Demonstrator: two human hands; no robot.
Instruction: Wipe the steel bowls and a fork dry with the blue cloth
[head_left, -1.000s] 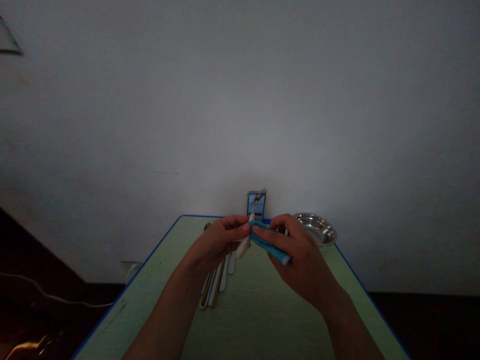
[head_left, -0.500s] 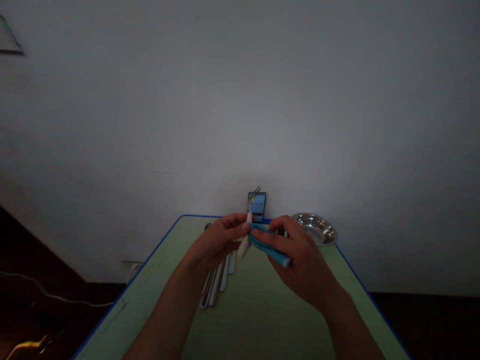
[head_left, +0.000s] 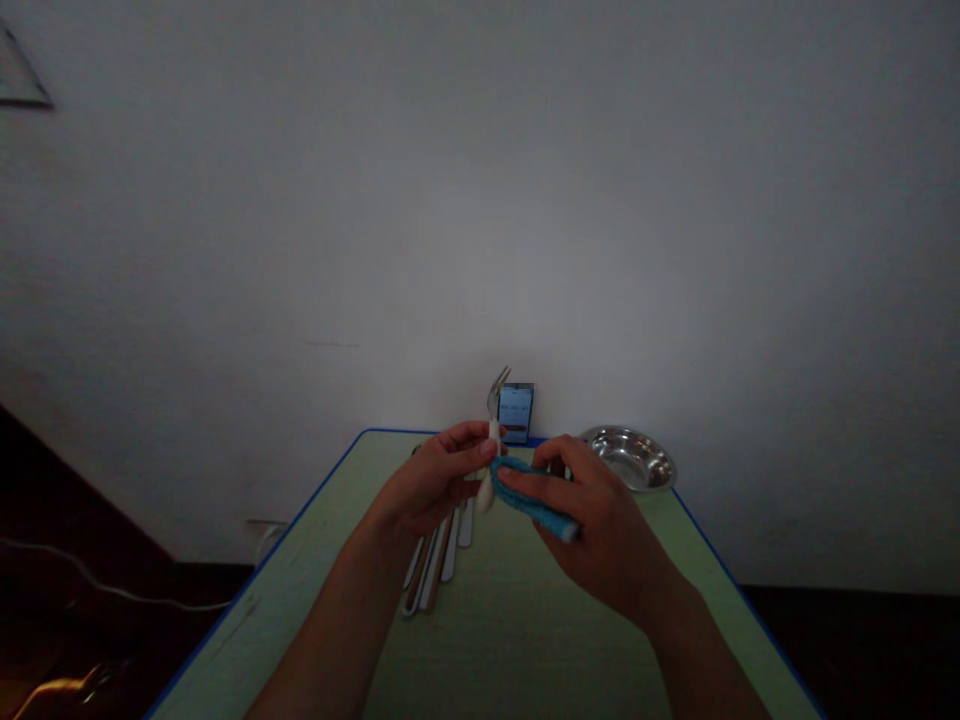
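Above the table, a fork (head_left: 486, 494) with a thick white handle is tilted up, its metal tines pointing toward the wall. My left hand (head_left: 439, 476) pinches the upper handle between thumb and fingers. From the right, my right hand (head_left: 589, 500) grips a folded blue cloth (head_left: 536, 502) and presses its end against the fork's handle, just below my left thumb. Under my left hand, several pieces of cutlery (head_left: 431, 572) lie side by side on the table; their far ends are hidden by the hand.
A shiny metal bowl (head_left: 634, 460) stands at the table's back right. Against the wall leans a phone (head_left: 517, 412) with a lit screen. The green table (head_left: 517, 630) has a blue edge, and a white cable (head_left: 112, 588) runs at the left.
The fork has turned more upright, its tines swinging left away from the phone. The cloth has slid slightly down the handle with my right hand. My left hand stays nearly in place.
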